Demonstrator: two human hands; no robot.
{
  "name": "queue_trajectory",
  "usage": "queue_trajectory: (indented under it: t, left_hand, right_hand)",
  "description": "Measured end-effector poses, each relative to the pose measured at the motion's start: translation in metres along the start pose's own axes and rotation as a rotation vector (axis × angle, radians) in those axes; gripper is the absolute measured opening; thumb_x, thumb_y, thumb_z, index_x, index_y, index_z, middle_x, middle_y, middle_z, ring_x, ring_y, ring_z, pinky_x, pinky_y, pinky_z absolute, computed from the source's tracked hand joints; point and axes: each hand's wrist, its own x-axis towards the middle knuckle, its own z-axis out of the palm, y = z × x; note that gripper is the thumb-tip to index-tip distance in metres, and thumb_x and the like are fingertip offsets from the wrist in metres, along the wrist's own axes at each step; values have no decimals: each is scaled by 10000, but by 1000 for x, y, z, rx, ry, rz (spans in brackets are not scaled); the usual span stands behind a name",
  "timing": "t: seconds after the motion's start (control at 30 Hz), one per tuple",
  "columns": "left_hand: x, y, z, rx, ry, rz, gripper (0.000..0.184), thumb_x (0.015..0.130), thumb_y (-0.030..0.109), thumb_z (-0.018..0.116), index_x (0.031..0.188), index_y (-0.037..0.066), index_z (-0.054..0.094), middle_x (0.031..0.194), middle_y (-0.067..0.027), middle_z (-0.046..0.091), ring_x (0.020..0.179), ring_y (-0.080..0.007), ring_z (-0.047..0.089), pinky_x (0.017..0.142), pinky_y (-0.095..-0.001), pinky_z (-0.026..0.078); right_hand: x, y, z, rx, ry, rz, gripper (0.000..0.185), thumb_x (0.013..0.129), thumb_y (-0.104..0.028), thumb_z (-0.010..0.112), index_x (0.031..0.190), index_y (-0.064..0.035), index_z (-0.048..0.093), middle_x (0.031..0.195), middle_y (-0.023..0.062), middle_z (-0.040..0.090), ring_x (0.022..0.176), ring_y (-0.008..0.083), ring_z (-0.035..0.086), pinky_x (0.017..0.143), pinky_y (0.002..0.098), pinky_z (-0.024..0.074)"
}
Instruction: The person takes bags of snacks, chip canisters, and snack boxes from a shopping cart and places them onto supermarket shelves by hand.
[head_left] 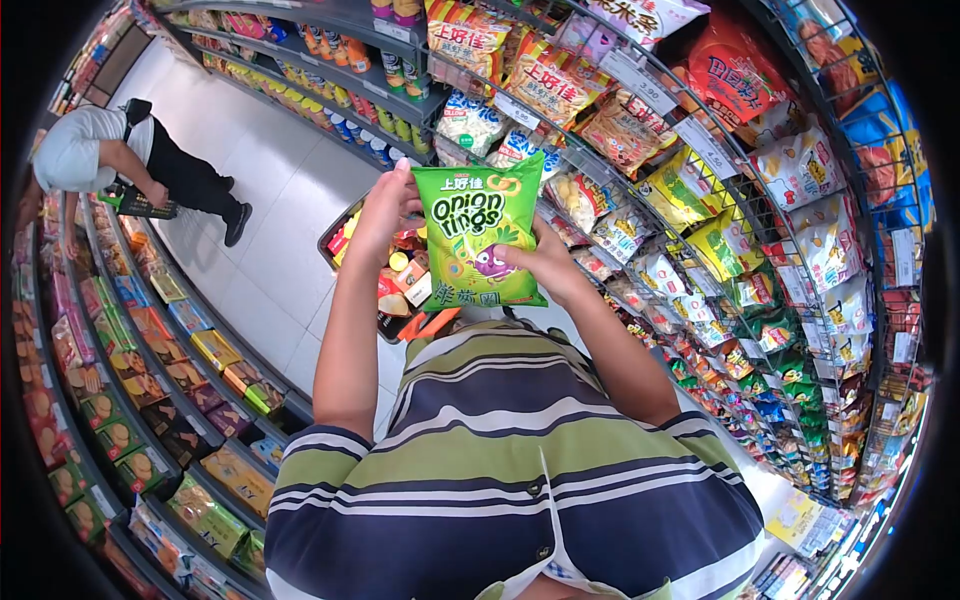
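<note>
A bright green bag of onion rings is held up in front of my chest, its printed front facing me. My right hand grips its right edge, with the thumb lying across the front and the other fingers hidden behind. At the bag's left edge is my left hand, its fingers curled against the side; how far they reach behind it is hidden. Below the bag, partly covered by it and my left forearm, a dark shopping basket holds several colourful packages.
Wire racks of snack bags curve along my right. Shelves of boxed biscuits line my left, and canned goods stand ahead. A person in a light top and dark trousers stands in the tiled aisle.
</note>
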Motion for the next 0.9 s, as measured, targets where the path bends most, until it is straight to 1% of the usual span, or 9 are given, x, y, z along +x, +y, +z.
queue_trajectory:
  t: [0.07,0.1,0.2,0.23,0.33,0.37,0.5,0.6,0.9]
  left_hand:
    - [-5,-3,18,-55,-32,61,670,1023,645,500,1329,50,531,1254,-130,657,1139,-208,645,945,-395,526]
    - [-3,-6,21,-86,-103,31,691,1006,622,571,1384,47,504,1320,-122,631,1222,-200,611,1012,-406,496]
    - [-6,-16,41,-120,-169,38,690,979,532,680,1414,31,490,1317,-123,640,1201,-187,619,1020,-399,493]
    - [-4,-18,46,-171,-174,4,672,951,427,761,1407,6,504,1269,-114,671,1138,-178,650,995,-371,506]
    - [2,-26,52,-223,-230,18,615,948,389,772,1358,-10,548,1190,-98,705,1060,-177,680,955,-337,521]
    - [4,-28,54,-225,-213,26,550,955,361,767,1312,-17,588,1150,-88,721,1019,-166,690,923,-318,531]
    - [6,-29,61,-121,-172,54,467,1007,389,687,1290,26,613,1166,-79,724,985,-151,716,839,-316,579]
    - [7,-30,63,-189,-184,51,467,1018,375,682,1282,-7,630,1162,-96,726,1026,-154,685,917,-299,524]
    - [-2,-27,67,-225,-123,51,433,1059,391,611,1255,8,646,1151,-79,727,1013,-130,678,911,-293,522]
  right_hand:
    - [-1,8,-10,102,8,36,865,825,-196,878,1503,58,404,1355,160,641,1196,230,651,1057,355,502]
    - [-7,0,-10,121,-1,48,842,835,-207,867,1493,60,414,1352,164,642,1194,230,653,1058,356,499]
    - [-15,-2,-14,159,-5,69,833,835,-196,864,1492,56,417,1349,160,645,1198,228,651,1063,358,494]
    - [-17,-3,-15,159,-12,69,830,836,-197,864,1491,54,420,1349,158,646,1199,227,650,1064,357,493]
    - [-24,-4,-18,166,-19,63,826,837,-205,864,1489,51,427,1349,154,647,1204,225,646,1067,357,488]
    - [-26,-4,-19,172,-16,57,829,836,-209,865,1489,51,427,1349,153,647,1206,225,645,1069,357,486]
    - [-28,3,-26,169,-27,56,841,834,-228,869,1492,49,425,1359,155,641,1219,224,633,1081,358,475]
    - [-29,4,-28,173,-26,49,853,834,-241,870,1498,48,418,1371,158,632,1232,224,623,1091,359,464]
    - [-31,1,-26,138,-17,61,915,815,-257,883,1524,37,384,1403,160,611,1267,235,606,1114,375,447]
